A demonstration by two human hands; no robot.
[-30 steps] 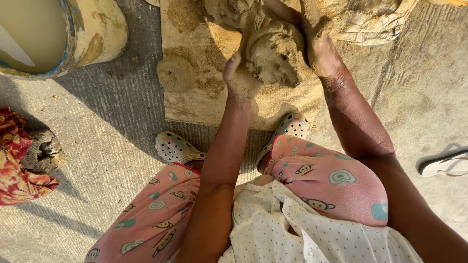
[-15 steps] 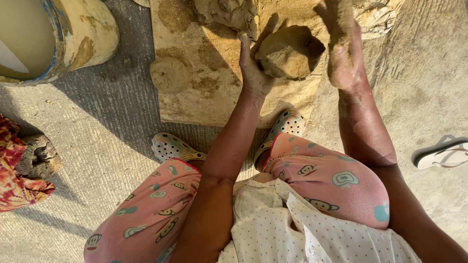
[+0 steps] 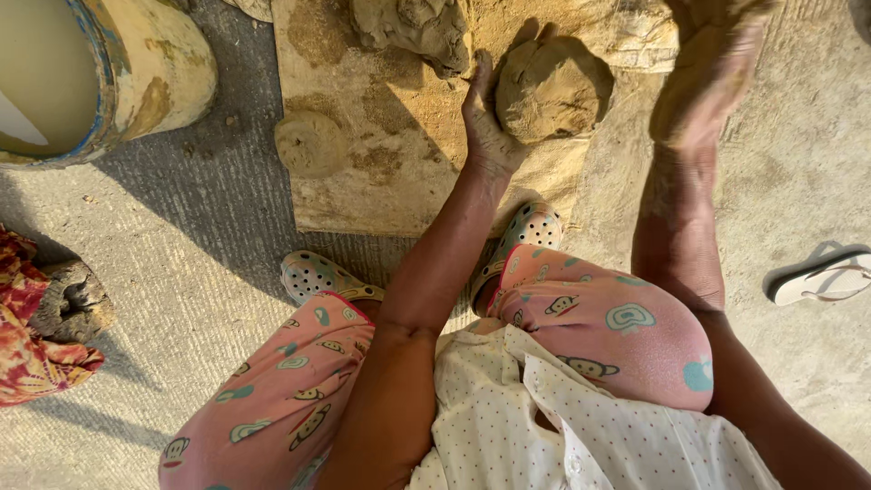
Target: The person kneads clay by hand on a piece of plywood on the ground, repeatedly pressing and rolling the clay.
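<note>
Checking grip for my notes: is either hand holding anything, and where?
Nothing is gripped. The left hand rests open against the clay lump's left side; the right hand is raised, empty.

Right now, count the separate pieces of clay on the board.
3: a round lump against the left hand, a large mass at the top edge, a small flat disc at left. More may lie out of frame.

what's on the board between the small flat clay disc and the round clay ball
In the head view, only the left hand, pressed against the round clay ball; otherwise bare board from the small flat clay disc.
</note>
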